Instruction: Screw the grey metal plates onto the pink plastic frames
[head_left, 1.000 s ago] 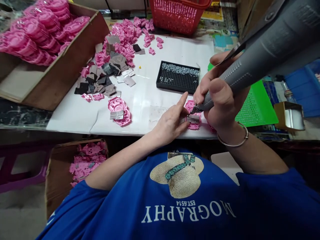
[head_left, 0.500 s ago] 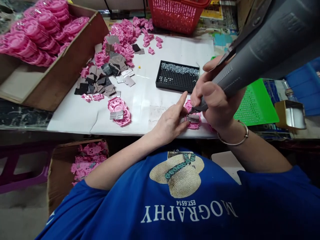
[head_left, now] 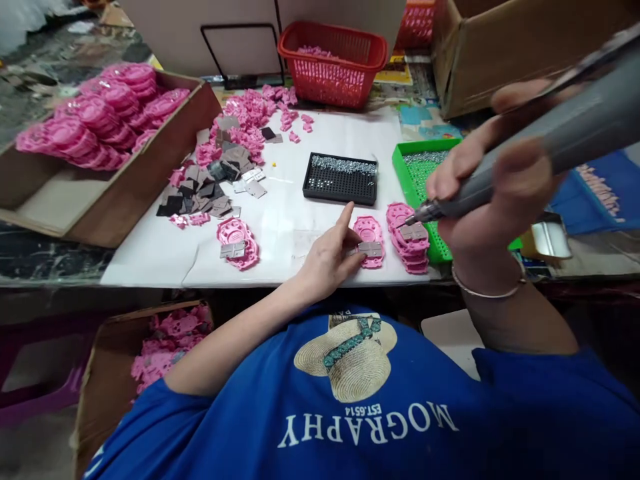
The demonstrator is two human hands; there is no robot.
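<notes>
Spanning the middle of the view, the white worktop (head_left: pixel 285 213) carries the work. Above its right side, the right hand (head_left: pixel 500 180) has its fingers wrapped around a large grey driver (head_left: pixel 560 133). The black screw tray (head_left: pixel 343 191) lies beyond the left hand (head_left: pixel 323 263). A stack of pink shells (head_left: pixel 414 261) sits right of the single pink shell (head_left: pixel 369 230), which rests flat at the left fingertips, its long axis running away from the body. The left hand is clearly nearer: index finger extended forward, thumb at the shell's edge; whether they pinch it, I cannot tell. Smaller, a metal plate (head_left: pixel 371 250) lies crosswise on that shell. The driver's thin tip (head_left: pixel 409 220) points leftward over the stack, apart from the single shell.
</notes>
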